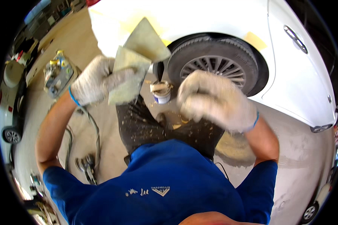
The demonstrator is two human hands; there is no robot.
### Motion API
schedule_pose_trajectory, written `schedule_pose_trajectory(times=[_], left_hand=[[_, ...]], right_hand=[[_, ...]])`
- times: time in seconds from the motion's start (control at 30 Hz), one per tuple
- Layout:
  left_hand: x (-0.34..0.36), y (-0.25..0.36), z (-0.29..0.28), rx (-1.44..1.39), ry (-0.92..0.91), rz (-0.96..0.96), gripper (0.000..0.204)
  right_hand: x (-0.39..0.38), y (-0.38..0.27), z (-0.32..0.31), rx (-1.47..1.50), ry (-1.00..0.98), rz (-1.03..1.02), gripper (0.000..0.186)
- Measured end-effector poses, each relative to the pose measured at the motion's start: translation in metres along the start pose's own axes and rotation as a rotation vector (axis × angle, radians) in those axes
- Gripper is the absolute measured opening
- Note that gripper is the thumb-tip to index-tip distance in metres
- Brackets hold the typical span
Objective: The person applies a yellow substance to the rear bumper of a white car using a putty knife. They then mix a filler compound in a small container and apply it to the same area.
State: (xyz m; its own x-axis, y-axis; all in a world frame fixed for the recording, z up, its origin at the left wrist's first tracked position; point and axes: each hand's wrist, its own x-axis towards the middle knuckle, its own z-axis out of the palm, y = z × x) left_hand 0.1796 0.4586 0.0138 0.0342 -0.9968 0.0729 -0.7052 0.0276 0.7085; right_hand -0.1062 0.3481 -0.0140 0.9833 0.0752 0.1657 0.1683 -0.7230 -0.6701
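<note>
In my left hand (95, 80), in a dirty white work glove, I grip two thin, flat pale-green plates that look like putty spreaders. The nearer spreader (125, 84) lies under my fingers; the farther spreader (148, 41) overlaps its top and reaches toward the white car body (214, 15). My right hand (218, 99), gloved too, is raised in front of the wheel (214, 63). Its fingers are curled in and smeared by motion; whatever they may hold is hidden. Between my hands, a white and blue tub (161, 97) with brownish smears stands on the floor.
Yellowish patches mark the car's panel around the wheel arch. At left stands a grey tray (60, 77) of supplies. A hose (97, 131) runs to a dark sander-like tool (87, 167) on the floor. Other cars line the left and lower right edges.
</note>
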Motion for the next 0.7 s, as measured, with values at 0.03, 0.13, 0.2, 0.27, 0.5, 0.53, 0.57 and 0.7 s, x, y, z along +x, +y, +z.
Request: schedule_pose_trajectory(times=[0.03, 0.13, 0.2, 0.27, 0.5, 0.53, 0.57, 0.7], left_hand=[[0.0, -0.001, 0.002, -0.038, 0.006, -0.013, 0.036], [-0.001, -0.002, 0.005, -0.077, -0.037, -0.017, 0.039], [0.0, -0.013, 0.012, -0.117, -0.041, -0.029, 0.041], [0.0, -0.022, 0.015, -0.108, -0.018, -0.08, 0.04], [0.048, -0.078, 0.047, -0.469, -0.04, -0.028, 0.036], [0.063, -0.1, 0.057, -0.482, 0.0, -0.002, 0.034], [0.08, -0.131, 0.055, -0.283, -0.119, -0.023, 0.033], [0.132, -0.175, 0.073, 0.371, -0.278, -0.137, 0.037]], right_hand=[[-0.006, 0.011, 0.007, 0.04, -0.119, 0.103, 0.026], [-0.029, 0.028, 0.061, 0.152, -0.618, 0.329, 0.031], [-0.027, 0.035, 0.067, 0.195, -0.483, 0.294, 0.03], [-0.015, 0.05, 0.024, 0.013, -0.016, 0.148, 0.027], [-0.054, 0.13, 0.007, 0.132, 0.551, 0.549, 0.028], [-0.05, 0.135, 0.022, -0.081, 0.388, 0.488, 0.031], [-0.048, 0.158, 0.036, -0.051, 0.115, 0.391, 0.034], [-0.025, 0.224, 0.074, 0.077, -0.26, 0.644, 0.044]])
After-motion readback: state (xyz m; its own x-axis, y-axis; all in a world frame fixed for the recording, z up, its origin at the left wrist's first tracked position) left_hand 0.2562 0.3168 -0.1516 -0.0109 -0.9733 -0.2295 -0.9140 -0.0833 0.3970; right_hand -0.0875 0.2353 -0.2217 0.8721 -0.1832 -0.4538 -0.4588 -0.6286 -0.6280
